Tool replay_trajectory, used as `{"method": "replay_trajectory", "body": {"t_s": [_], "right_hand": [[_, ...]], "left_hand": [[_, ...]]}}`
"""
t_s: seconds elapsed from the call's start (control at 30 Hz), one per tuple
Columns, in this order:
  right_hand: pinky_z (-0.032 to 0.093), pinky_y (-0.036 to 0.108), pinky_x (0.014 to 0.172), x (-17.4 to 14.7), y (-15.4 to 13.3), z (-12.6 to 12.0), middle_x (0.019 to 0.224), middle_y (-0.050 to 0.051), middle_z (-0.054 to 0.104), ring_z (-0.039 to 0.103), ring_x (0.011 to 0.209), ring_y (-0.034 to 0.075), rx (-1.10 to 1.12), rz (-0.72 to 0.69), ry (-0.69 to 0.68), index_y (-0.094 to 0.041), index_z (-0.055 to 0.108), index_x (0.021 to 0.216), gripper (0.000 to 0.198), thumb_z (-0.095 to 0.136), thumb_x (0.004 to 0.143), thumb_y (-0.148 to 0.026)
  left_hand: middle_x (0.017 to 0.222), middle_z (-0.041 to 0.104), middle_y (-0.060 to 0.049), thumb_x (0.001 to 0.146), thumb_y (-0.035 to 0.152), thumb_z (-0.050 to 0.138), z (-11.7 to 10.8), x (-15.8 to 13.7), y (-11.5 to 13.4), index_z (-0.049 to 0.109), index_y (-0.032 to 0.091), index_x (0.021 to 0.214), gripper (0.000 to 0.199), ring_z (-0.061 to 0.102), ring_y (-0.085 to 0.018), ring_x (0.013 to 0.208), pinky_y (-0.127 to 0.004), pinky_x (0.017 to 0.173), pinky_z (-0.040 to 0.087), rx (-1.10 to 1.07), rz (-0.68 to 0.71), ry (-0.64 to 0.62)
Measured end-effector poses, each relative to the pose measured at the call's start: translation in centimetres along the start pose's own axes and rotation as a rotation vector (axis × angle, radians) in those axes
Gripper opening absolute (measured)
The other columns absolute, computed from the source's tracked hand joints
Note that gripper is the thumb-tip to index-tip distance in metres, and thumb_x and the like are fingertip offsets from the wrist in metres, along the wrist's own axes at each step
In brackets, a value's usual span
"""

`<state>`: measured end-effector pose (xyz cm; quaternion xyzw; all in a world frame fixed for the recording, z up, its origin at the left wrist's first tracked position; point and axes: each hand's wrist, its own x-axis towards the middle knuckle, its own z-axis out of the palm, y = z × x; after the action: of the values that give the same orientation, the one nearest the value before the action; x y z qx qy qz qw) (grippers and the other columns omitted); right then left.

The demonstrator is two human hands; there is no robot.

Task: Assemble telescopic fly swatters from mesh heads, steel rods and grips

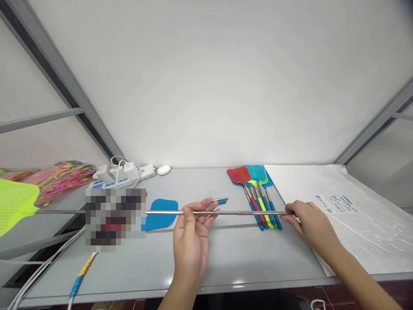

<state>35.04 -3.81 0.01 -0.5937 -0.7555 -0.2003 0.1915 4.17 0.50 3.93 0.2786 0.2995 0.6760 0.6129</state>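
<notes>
A fly swatter with a yellow-green mesh head (17, 204) is held level across the view, its thin metal rod (245, 212) drawn out long. My left hand (193, 241), palm up, grips the rod near the middle between thumb and fingers. At the rod's right end my right hand (309, 226) pinches it; the tip is hidden by the fingers. Behind my left hand lies a blue fly swatter (164, 211), partly covered by the hand and rod. Several fly swatters with red, blue and green heads lie in a pile (254, 185) beyond the rod.
A white plastic-wrapped package (322, 228) with a label covers the table's right side. At back left sit a power strip (146, 172) with chargers and a white round device (164, 170). A blurred-out object (114, 219), cables and bagged pink-yellow items (67, 181) are on the left.
</notes>
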Motion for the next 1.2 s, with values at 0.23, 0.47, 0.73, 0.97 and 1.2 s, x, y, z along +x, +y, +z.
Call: {"method": "replay_trajectory", "body": {"t_s": [0.23,0.47,0.73,0.97,1.2], "right_hand": [[0.033,0.028,0.062,-0.5,-2.0,-0.2,0.071,0.003,0.058,0.049,0.063,0.016,-0.006,0.017,0.033,-0.018,0.060,0.085,0.028,0.045,0.095,-0.040],[0.027,0.027,0.056,1.2,-5.0,0.3,0.065,0.000,0.055,0.048,0.057,0.014,-0.024,0.017,-0.053,-0.020,0.056,0.073,0.036,0.041,0.096,-0.044],[0.028,0.027,0.058,1.5,-3.9,0.7,0.065,0.001,0.053,0.046,0.057,0.014,-0.048,-0.025,-0.056,-0.019,0.051,0.069,0.039,0.037,0.097,-0.043],[0.031,0.028,0.063,0.0,-2.5,0.5,0.071,0.003,0.056,0.048,0.064,0.016,-0.022,-0.033,-0.008,-0.018,0.057,0.078,0.030,0.044,0.096,-0.039],[0.029,0.027,0.055,-0.5,-3.9,0.6,0.064,0.000,0.053,0.048,0.055,0.014,-0.093,-0.028,-0.007,-0.020,0.051,0.072,0.036,0.039,0.096,-0.043]], "left_hand": [[0.106,0.070,-0.012,0.087,0.046,0.056,0.0,1.7,-1.4,0.059,0.017,0.096,0.030,0.067,-0.027,0.100,-0.049,0.094,0.048,-0.034,-0.067,-0.034],[0.100,0.071,-0.015,0.089,0.048,0.052,0.0,1.0,-4.1,0.060,0.013,0.089,0.036,0.069,-0.026,0.095,-0.046,0.095,0.047,0.101,-0.154,-0.067],[0.108,0.069,-0.017,0.089,0.050,0.051,-0.4,1.3,-2.0,0.063,0.013,0.094,0.040,0.069,-0.027,0.095,-0.046,0.095,0.047,0.079,-0.111,-0.077],[0.097,0.072,-0.011,0.092,0.049,0.045,-2.9,2.7,-0.3,0.061,0.016,0.089,0.038,0.069,-0.024,0.093,-0.048,0.097,0.046,-0.026,0.044,0.234],[0.098,0.072,-0.011,0.091,0.052,0.045,-3.0,1.6,0.1,0.056,0.018,0.083,0.037,0.070,-0.021,0.083,-0.045,0.091,0.045,-0.032,0.088,0.236]]}}
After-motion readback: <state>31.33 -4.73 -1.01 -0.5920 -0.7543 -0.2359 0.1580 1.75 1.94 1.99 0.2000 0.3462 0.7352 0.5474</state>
